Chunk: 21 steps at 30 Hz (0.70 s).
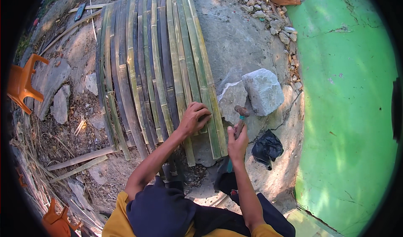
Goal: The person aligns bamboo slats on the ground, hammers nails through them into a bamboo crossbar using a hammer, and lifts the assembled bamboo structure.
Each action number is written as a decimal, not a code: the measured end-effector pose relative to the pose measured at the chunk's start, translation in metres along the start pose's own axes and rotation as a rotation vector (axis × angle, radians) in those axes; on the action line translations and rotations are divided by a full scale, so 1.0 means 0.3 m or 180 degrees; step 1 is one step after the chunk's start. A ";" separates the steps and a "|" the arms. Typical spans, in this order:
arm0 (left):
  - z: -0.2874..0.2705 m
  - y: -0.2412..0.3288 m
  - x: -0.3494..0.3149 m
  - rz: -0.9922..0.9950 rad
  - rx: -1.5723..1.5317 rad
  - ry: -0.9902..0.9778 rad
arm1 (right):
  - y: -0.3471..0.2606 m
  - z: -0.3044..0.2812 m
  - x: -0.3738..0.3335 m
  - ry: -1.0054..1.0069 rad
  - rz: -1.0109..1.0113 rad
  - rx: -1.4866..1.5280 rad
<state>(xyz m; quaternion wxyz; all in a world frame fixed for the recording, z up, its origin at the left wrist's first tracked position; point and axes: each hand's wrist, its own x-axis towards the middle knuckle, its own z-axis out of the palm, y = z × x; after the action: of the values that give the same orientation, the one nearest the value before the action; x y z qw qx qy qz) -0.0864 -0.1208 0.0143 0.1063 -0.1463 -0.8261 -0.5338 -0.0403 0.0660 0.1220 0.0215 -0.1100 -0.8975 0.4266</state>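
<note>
Two hands, watched remotely: left hand (195, 118) curled over long green-brown split-bamboo strips (158, 65) on grey ground (235, 39), pinch unclear; right hand (238, 144) clenched a rusty-headed hammer (242, 112). I judged it strip-steadying; any strike called for a clear left hand.

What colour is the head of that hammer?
The hammer head is reddish brown, showing best in the head view.

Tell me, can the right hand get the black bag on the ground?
Probably yes: the black bag lies just right of the right hand, with nothing visible between them, but the hammer it holds might need putting down first.
</note>
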 end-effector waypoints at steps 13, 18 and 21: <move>-0.388 0.117 -0.083 -0.1264 -0.0475 0.0309 | 0.279 -0.127 0.162 0.0193 -0.0105 -0.0964; -0.565 0.247 -0.033 -0.1289 -0.0462 -0.0715 | 0.235 -0.382 0.357 -0.0539 -0.0909 -0.1629; -0.638 0.324 0.063 -0.1012 -0.0072 -0.1237 | 0.163 -0.542 0.363 -0.1395 -0.1006 -0.2345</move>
<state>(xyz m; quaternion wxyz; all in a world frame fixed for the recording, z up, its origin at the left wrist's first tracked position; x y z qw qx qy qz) -0.0659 -0.2554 0.1811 -0.1413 -0.1157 -0.8376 -0.5149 -0.1162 0.2432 0.1815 -0.1446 0.1208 -0.9785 0.0835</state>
